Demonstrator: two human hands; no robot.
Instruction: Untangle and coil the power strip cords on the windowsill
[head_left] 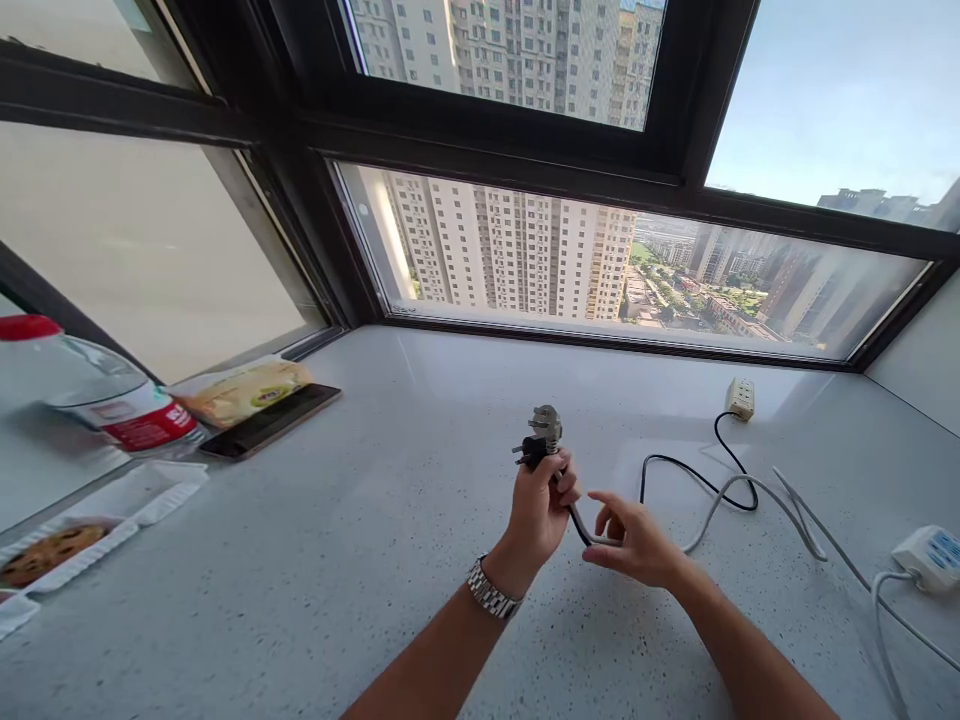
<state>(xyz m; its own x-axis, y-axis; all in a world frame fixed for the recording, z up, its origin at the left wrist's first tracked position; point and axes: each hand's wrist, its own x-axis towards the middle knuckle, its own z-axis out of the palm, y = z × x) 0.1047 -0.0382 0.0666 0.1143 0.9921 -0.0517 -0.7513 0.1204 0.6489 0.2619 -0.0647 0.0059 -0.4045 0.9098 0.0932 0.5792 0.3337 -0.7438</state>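
My left hand (544,505), with a metal-band watch on the wrist, is closed around two power plugs just below their heads. One is a grey plug (545,422) standing upright; the other is a black plug (531,452) with its prongs to the left. Their grey and black cords (581,528) run down out of the fist toward my right hand (630,540). That hand is half curled, thumb and index finger apart, with the grey cord passing between them; I see no firm grip on it. Part of the cords is hidden behind my right hand.
On the speckled white sill (300,560), a small socket block (740,398) and a white power strip (928,558) lie right with looping cables (750,485). Left are a red-capped bottle (150,425), a phone (270,422), a food packet (247,390) and a cookie tray (150,495).
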